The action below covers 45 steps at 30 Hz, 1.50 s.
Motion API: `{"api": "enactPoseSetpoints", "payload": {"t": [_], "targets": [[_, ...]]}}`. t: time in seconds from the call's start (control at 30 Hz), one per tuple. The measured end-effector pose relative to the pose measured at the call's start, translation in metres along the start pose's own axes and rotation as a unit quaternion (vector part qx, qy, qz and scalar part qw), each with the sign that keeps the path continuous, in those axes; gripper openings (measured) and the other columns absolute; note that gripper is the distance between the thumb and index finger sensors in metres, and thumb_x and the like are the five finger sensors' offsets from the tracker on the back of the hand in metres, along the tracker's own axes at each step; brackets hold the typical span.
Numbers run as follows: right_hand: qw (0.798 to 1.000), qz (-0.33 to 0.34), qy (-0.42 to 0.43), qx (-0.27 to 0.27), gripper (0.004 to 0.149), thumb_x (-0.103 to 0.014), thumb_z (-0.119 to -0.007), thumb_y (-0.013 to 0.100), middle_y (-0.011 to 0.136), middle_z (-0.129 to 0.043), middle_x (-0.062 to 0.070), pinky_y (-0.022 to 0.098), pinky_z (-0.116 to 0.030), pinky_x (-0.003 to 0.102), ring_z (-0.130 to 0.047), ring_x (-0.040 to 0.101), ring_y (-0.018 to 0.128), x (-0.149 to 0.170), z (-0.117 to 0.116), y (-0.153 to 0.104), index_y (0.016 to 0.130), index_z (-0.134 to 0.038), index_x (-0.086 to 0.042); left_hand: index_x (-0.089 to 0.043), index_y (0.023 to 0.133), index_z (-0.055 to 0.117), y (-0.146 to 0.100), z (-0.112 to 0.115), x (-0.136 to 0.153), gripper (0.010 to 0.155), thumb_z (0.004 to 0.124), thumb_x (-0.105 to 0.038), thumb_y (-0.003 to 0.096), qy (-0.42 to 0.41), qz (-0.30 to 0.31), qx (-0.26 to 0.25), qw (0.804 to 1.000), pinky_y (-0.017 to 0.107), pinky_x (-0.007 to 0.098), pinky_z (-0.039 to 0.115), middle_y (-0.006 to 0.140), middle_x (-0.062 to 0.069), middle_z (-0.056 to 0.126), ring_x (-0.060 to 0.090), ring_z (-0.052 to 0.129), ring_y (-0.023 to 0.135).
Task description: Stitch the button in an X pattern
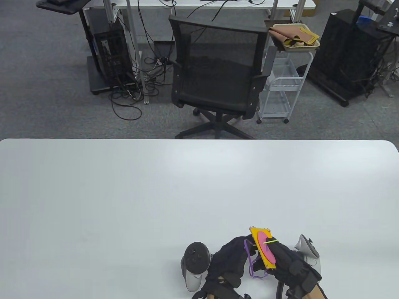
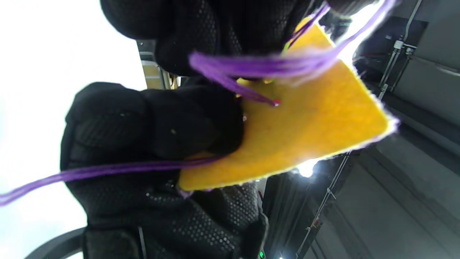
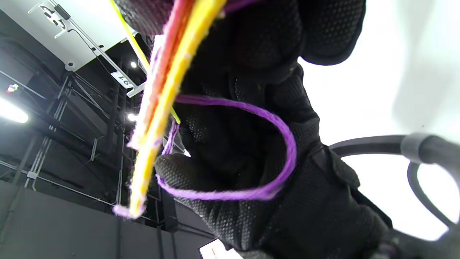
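A yellow felt square (image 1: 267, 263) with a pink button (image 1: 265, 249) on its face stands on edge above the table's near edge. My left hand (image 1: 238, 252) grips the felt from behind. Its bare yellow back (image 2: 316, 133) fills the left wrist view, where purple thread (image 2: 107, 172) comes out of a hole. My right hand (image 1: 280, 253) pinches a yellow-green needle (image 1: 270, 242) that pokes through the button. In the right wrist view the felt (image 3: 158, 108) is edge-on, the needle (image 3: 125, 30) crosses it, and a loop of thread (image 3: 284, 158) hangs by a black glove. More thread (image 1: 253, 269) loops down between the hands.
The white table (image 1: 156, 193) stretches far and left of the hands. A tracker sits on the back of each hand, left (image 1: 194, 261) and right (image 1: 308, 252). A black office chair (image 1: 218, 71) and a white cart (image 1: 280, 84) stand beyond the far edge.
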State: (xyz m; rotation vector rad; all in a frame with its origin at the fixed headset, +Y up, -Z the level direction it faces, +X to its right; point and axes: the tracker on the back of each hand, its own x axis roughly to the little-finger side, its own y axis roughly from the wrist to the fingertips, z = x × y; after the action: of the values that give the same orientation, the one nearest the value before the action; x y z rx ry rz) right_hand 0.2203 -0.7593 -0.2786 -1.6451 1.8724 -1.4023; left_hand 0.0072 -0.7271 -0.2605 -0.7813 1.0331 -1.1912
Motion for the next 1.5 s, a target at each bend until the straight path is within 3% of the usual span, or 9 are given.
{"api": "enactPoseSetpoints", "payload": {"t": [0.2, 0.4, 0.77, 1.13, 1.37, 1.5], "targets": [[0.997, 0.006, -0.068, 0.039, 0.045, -0.042, -0.057, 0.058, 0.067, -0.080, 0.003, 0.067, -0.064, 0.049, -0.080, 0.018, 0.061, -0.005, 0.003, -0.003, 0.095, -0.055, -0.017, -0.009, 0.100, 0.078, -0.001, -0.003, 0.008, 0.070, 0.049, -0.057, 0.0578, -0.077, -0.040, 0.033, 0.996, 0.061, 0.059, 0.066, 0.098, 0.017, 0.080, 0.039, 0.083, 0.079], [0.980, 0.021, -0.166, 0.107, 0.045, -0.041, -0.061, 0.056, 0.069, -0.080, 0.004, 0.067, -0.063, 0.050, -0.080, 0.019, 0.062, -0.010, 0.002, -0.006, 0.094, -0.055, -0.018, -0.007, 0.102, 0.074, -0.003, -0.005, 0.010, 0.073, 0.054, -0.061, 0.0568, -0.053, -0.085, 0.037, 0.994, 0.060, 0.060, 0.067, 0.100, 0.019, 0.078, 0.040, 0.083, 0.080], [0.943, 0.039, -0.278, 0.180, 0.046, -0.040, -0.063, 0.055, 0.071, -0.079, 0.005, 0.069, -0.061, 0.050, -0.079, 0.020, 0.065, -0.012, -0.002, -0.009, 0.095, -0.054, -0.018, -0.009, 0.103, 0.069, 0.001, -0.004, 0.019, 0.063, 0.062, -0.052, 0.0576, -0.032, -0.128, 0.039, 0.991, 0.061, 0.058, 0.066, 0.101, 0.017, 0.074, 0.038, 0.081, 0.082], [0.900, 0.058, -0.369, 0.225, 0.047, -0.041, -0.062, 0.055, 0.071, -0.079, 0.004, 0.069, -0.061, 0.051, -0.079, 0.020, 0.064, -0.014, -0.008, -0.011, 0.095, -0.054, -0.019, -0.014, 0.096, 0.077, 0.004, -0.002, 0.023, 0.050, 0.069, -0.042, 0.0558, 0.015, -0.133, -0.010, 0.991, 0.055, 0.053, 0.075, 0.093, 0.011, 0.085, 0.031, 0.092, 0.072], [0.904, 0.061, -0.360, 0.223, 0.051, -0.042, -0.060, 0.055, 0.076, -0.077, 0.006, 0.071, -0.058, 0.053, -0.077, 0.023, 0.069, -0.014, -0.008, -0.012, 0.098, -0.049, -0.017, -0.017, 0.092, 0.082, 0.004, -0.003, 0.023, 0.046, 0.070, -0.042, 0.0556, 0.024, -0.121, -0.033, 0.992, 0.053, 0.050, 0.079, 0.088, 0.007, 0.090, 0.027, 0.096, 0.068], [0.904, 0.067, -0.352, 0.234, 0.059, -0.046, -0.059, 0.055, 0.087, -0.071, 0.011, 0.074, -0.052, 0.055, -0.072, 0.027, 0.078, -0.017, -0.007, -0.014, 0.102, -0.042, -0.016, -0.017, 0.093, 0.081, 0.002, -0.007, 0.021, 0.046, 0.068, -0.043, 0.0561, 0.007, -0.104, -0.059, 0.993, 0.053, 0.049, 0.079, 0.088, 0.006, 0.090, 0.026, 0.096, 0.068]]}}
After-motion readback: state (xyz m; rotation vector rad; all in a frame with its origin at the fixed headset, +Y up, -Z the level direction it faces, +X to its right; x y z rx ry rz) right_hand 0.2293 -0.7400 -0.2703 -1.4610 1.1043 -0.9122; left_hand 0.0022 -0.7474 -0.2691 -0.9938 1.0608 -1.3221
